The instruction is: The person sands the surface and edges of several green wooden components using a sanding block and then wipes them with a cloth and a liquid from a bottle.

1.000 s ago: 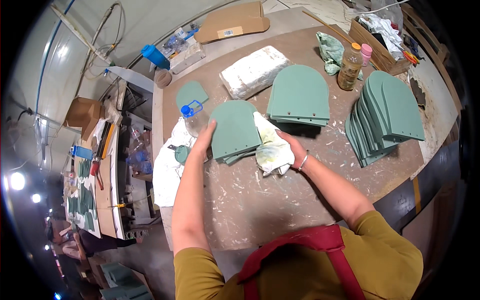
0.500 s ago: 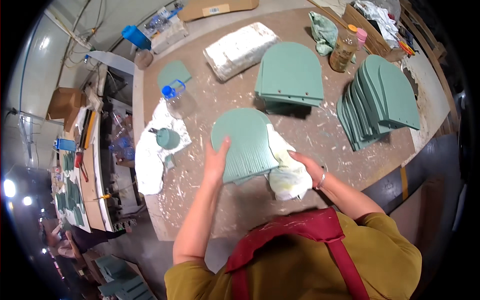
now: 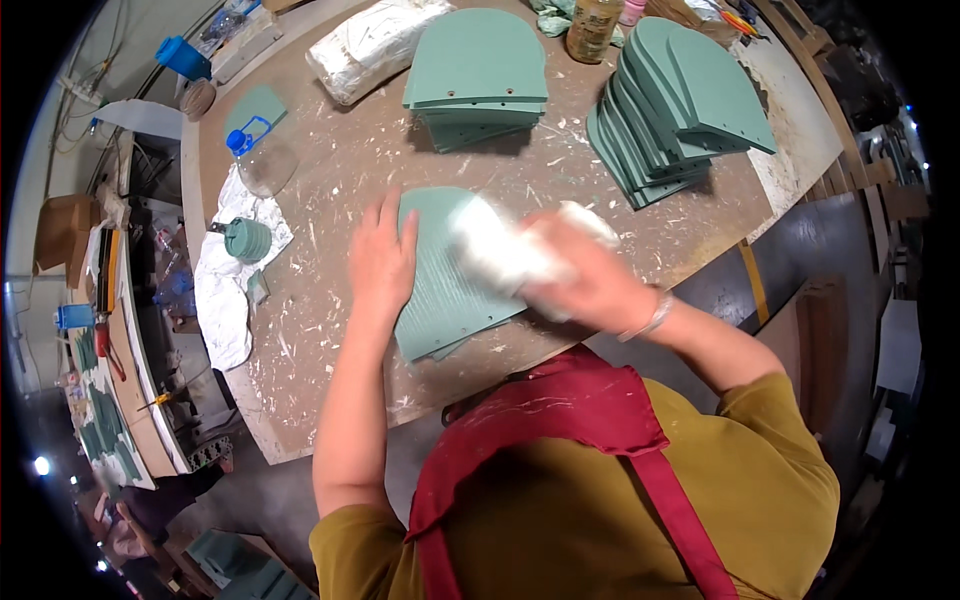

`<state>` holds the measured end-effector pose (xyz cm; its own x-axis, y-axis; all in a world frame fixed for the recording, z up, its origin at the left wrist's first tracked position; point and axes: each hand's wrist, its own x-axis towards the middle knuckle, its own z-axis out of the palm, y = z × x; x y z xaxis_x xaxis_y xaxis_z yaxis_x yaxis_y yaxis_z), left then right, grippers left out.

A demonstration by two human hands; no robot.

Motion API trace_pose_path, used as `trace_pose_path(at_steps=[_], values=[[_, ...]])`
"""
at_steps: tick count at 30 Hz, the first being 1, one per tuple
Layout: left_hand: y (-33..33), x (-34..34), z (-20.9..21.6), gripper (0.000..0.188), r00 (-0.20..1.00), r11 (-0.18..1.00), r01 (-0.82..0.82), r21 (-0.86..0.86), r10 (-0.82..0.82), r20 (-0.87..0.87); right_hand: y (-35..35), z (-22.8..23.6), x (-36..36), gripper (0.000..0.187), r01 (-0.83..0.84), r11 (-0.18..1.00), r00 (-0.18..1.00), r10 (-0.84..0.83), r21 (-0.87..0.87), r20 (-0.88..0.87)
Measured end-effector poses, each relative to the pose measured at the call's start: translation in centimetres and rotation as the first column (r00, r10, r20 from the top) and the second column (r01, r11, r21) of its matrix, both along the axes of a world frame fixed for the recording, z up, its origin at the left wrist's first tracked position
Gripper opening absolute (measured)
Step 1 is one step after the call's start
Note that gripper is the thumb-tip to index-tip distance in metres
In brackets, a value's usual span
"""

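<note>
A green rounded panel [image 3: 430, 285] with small holes along its near edge lies on the worktable in front of me, with another panel edge showing just beneath it. My left hand [image 3: 383, 262] rests along its left side, fingers stretched out and thumb at the panel's edge. Bunched in my right hand [image 3: 590, 275] is a white cloth [image 3: 505, 245], pressed over the panel's right part. Cloth and fingers are smeared by motion. Beyond the panel stands a stack of like green panels [image 3: 480, 60]; a taller, fanned stack [image 3: 655, 120] is at the right.
The scuffed brown worktable [image 3: 330, 190] also bears a white wrapped bundle [image 3: 375, 45], a clear jug with a blue cap [image 3: 265, 165], a small green container [image 3: 247, 240] on a white sheet [image 3: 222, 300], and an amber bottle [image 3: 592, 30]. At far left, a person [image 3: 125, 535] is partly visible.
My right hand has carried the cloth from beside the panel up onto its face. The left hand has shifted to the panel's left edge. The whole view has shifted, placing the stacks higher and further left.
</note>
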<state>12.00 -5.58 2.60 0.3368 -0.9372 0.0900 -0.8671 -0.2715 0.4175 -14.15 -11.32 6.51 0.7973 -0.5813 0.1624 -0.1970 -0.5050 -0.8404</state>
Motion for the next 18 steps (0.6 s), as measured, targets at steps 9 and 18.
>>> trace_pose_path(at_steps=[9, 18], values=[[0.5, 0.0, -0.2, 0.042, 0.998, 0.999, -0.017, -0.027, 0.015, -0.056, -6.1, -1.0, 6.7, 0.024, 0.035, 0.903, 0.985, -0.103, -0.428, -0.137], [0.4, -0.6, 1.2, 0.034, 0.992, 1.0, -0.019, -0.02, 0.016, -0.122, -8.6, -4.1, 10.7, 0.021, 0.058, 0.897, 0.955, -0.178, -0.438, -0.239]])
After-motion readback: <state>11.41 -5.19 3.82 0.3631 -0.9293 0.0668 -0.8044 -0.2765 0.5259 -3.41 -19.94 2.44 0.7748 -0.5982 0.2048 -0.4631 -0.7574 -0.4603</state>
